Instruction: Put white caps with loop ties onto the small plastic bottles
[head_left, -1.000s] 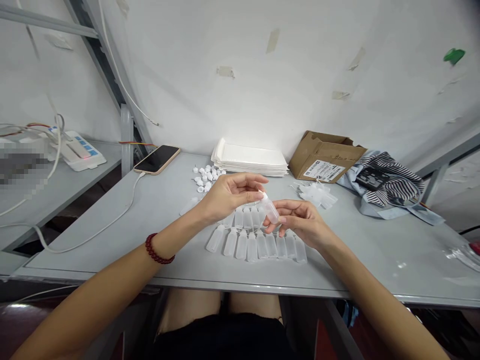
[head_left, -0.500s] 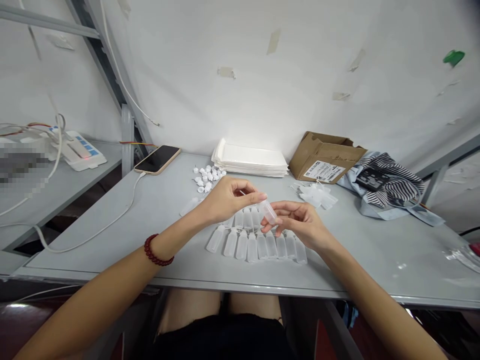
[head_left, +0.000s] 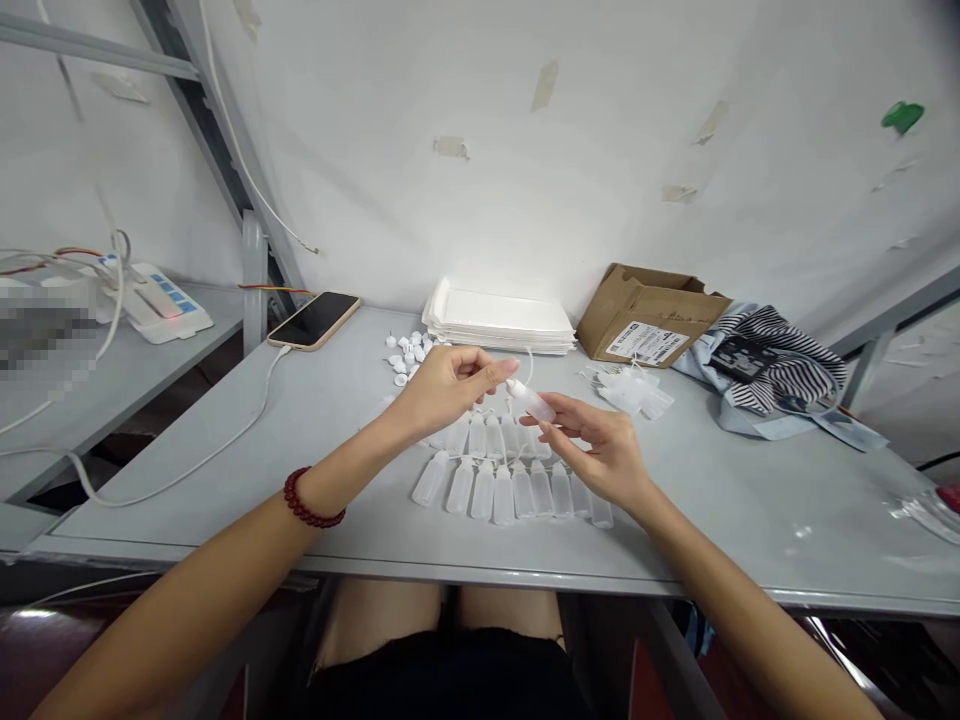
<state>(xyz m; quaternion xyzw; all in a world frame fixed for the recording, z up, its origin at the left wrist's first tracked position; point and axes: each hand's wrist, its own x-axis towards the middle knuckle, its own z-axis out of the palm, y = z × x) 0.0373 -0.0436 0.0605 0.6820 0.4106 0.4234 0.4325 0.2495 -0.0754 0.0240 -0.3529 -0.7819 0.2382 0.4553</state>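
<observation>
In my right hand (head_left: 604, 440) a small translucent plastic squeeze bottle (head_left: 535, 404) is gripped between thumb and fingers, tilted with its neck up to the left. A thin white loop or strap (head_left: 531, 364) rises by the neck. My left hand (head_left: 456, 388) is closed in a pinch right at the bottle's neck; what sits between its fingertips is hidden. Below both hands, similar bottles (head_left: 504, 496) lie in two rows on the grey table (head_left: 360, 550). Several white caps (head_left: 409, 350) are piled beyond my left hand, partly covered by it.
Behind the hands lies a stack of white sheets or envelopes (head_left: 501, 318). An open cardboard box (head_left: 646, 315) and clear flat plastic pieces (head_left: 634, 390) are to its right, then striped cloth (head_left: 787, 365). At left, a phone (head_left: 315, 320) is plugged into a white cable (head_left: 255, 420).
The held bottle has tipped closer to level. My left fingertips have moved slightly up and left, from its upper end to beside the neck, and the white loop now shows above.
</observation>
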